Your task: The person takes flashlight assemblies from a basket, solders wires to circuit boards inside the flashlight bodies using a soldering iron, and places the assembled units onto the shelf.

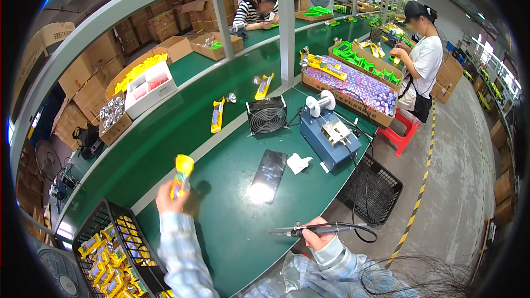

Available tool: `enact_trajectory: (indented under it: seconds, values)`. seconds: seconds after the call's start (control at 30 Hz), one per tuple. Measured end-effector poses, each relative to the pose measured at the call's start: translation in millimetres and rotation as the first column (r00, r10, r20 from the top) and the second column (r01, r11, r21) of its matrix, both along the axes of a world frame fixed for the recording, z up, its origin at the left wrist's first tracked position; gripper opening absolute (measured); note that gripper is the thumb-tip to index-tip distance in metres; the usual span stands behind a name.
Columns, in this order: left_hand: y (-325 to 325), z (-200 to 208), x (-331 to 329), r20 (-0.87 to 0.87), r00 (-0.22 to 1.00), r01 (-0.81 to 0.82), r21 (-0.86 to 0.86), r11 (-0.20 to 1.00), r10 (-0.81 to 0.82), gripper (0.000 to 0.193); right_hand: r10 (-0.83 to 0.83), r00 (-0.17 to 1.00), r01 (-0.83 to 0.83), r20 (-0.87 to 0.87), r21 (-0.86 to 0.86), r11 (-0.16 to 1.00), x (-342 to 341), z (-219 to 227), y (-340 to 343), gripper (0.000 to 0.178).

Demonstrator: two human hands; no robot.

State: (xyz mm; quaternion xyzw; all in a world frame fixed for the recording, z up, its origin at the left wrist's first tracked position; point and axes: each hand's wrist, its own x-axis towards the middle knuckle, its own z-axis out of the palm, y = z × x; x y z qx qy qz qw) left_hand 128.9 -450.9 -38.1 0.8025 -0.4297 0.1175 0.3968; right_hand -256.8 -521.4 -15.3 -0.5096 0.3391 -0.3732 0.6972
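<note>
My left hand point(171, 198) is closed round the lower end of a yellow flashlight housing point(183, 166), holding it upright above the green workbench. My right hand point(318, 235) grips a soldering iron point(297, 230) with a black cable, its thin tip pointing left over the bench edge. Between the hands and farther back lies a dark smartphone point(269, 176), reflecting light. Beside it is a crumpled white tissue point(298, 164). The blue soldering unit point(330, 139) stands behind, with a white spool point(320, 103) on top. A small black fan point(266, 116) sits left of that unit.
A black basket point(105, 205) of yellow housings stands near left. Two yellow lamp assemblies point(218, 115) point(264, 86) lie on the green conveyor belt point(160, 154). Past the soldering unit is a carton point(353, 102) of small parts. Another black basket point(375, 193) is below the bench's right edge. Co-workers sit and stand beyond.
</note>
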Motion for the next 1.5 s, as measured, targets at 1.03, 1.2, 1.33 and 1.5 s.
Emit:
enact_trajectory:
  seconds: [1.03,1.2,1.33,1.5]
  values:
    - [214,285,-45,-0.187,0.981,0.013,-0.181,0.983,-0.048,0.016,0.129,0.987,-0.145,-0.101,-0.178,0.973,19,-49,35,0.024]
    - [379,211,-108,-0.298,0.853,-0.333,0.32,0.887,0.428,0.019,0.327,0.944,-0.319,0.04,-0.14,0.937,29,-77,39,0.019]
    - [426,115,-116,-0.201,0.879,-0.268,0.545,0.795,0.433,0.038,0.39,0.918,-0.38,0.068,-0.121,0.917,28,-72,51,0.018]
    - [391,35,-82,0.003,0.988,-0.099,0.775,0.624,0.152,0.062,0.162,0.986,-0.158,0.043,-0.075,0.985,21,-56,69,0.02]
